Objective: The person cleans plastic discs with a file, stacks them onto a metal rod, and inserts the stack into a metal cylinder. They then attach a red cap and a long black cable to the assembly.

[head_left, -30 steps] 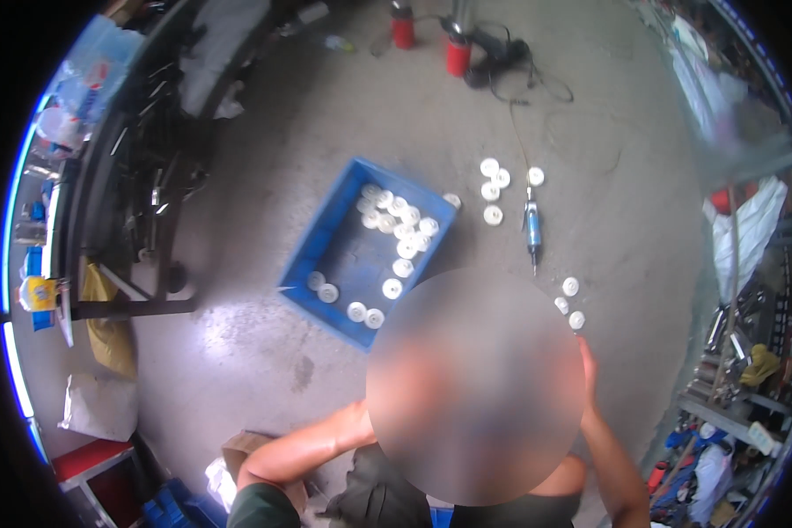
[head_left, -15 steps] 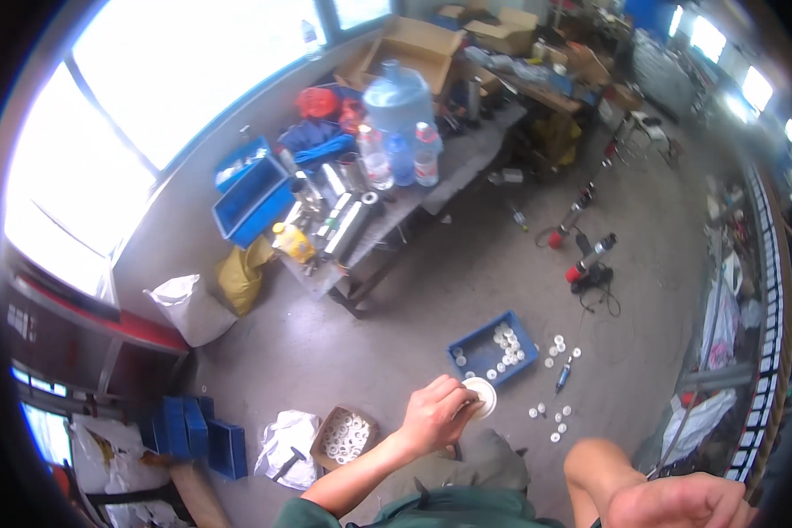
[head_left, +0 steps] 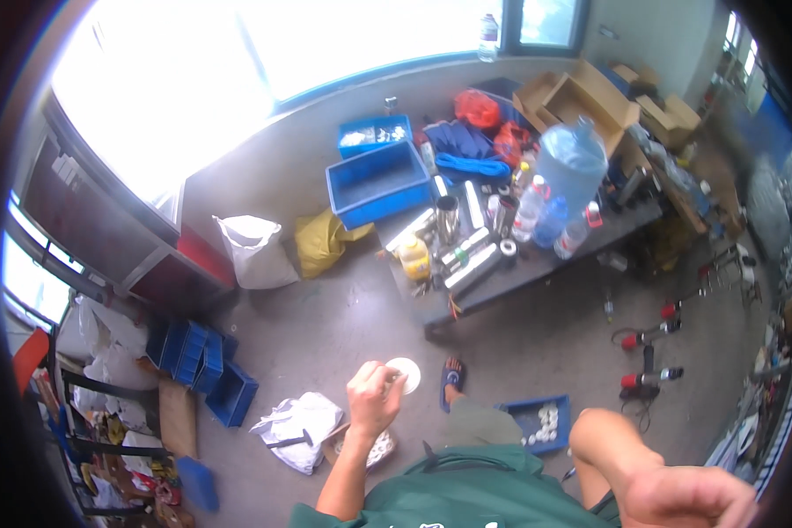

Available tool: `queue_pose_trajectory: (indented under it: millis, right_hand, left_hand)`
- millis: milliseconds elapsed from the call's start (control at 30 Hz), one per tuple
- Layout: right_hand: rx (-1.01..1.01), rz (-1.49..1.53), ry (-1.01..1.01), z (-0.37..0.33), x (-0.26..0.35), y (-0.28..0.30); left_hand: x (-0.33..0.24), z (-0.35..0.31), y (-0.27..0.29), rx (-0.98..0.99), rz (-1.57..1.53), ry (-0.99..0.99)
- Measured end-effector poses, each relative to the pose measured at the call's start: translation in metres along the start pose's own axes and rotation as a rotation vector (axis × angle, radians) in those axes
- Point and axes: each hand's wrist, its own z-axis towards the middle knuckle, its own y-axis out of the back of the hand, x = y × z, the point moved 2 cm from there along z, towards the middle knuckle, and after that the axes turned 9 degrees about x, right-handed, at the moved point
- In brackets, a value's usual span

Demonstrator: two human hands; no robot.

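Observation:
My left hand [head_left: 374, 396] pinches the edge of a flat, round white disc [head_left: 406, 376], held up over the floor. Below that forearm stands a cardboard box [head_left: 381, 447] of white rings, partly hidden. Beside the box lies a white sack [head_left: 304, 427] with a dark-handled hammer [head_left: 292, 442] on it. My right hand [head_left: 691, 497] is raised close to the camera at the lower right, its fingers loosely extended and partly cut off by the lower edge. Nothing shows in it. Left of my right arm, a blue tray [head_left: 537, 418] holds several small white round pieces.
Ahead is a table [head_left: 524, 286] with bottles, metal cylinders, an empty blue bin [head_left: 378, 185] and a large water jug [head_left: 572, 163]. Blue bins [head_left: 194, 356] stack at left. Two sacks [head_left: 260, 255] stand by the wall. Red-tipped tools [head_left: 647, 339] stand at right.
The view has swung left, so the table and tray now sit further right. My left hand still holds the white disc, and a sandalled foot has come into view.

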Motion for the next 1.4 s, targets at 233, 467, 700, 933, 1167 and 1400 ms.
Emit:
queue_pose_trajectory:
  millis: [233,467,700,933,1167,1400]
  right_hand:
    - [0.188,0.176,-1.817,-0.264,-0.257,0.084]
    - [0.395,-0.383,-1.683,-0.354,-0.392,0.076]
    - [0.448,-0.578,-1.920,-0.590,-0.597,0.141]
    - [0.876,-1.043,-1.810,-0.857,-0.805,0.149]
    - [1.448,-1.274,-1.509,-0.971,-0.905,0.172]
    - [1.379,-1.237,-1.644,-0.992,-0.917,0.158]
  left_hand:
    - [0.071,0.158,0.048,-0.133,0.070,0.047]
    - [0.171,0.343,0.110,-0.241,0.031,0.082]
    - [0.325,0.568,0.053,-0.071,-0.092,-0.066]
    - [0.526,0.699,-0.033,0.231,-0.100,-0.526]
    - [0.598,0.743,-0.079,0.322,-0.298,-0.482]
    - [0.631,0.742,-0.074,0.364,-0.355,-0.334]
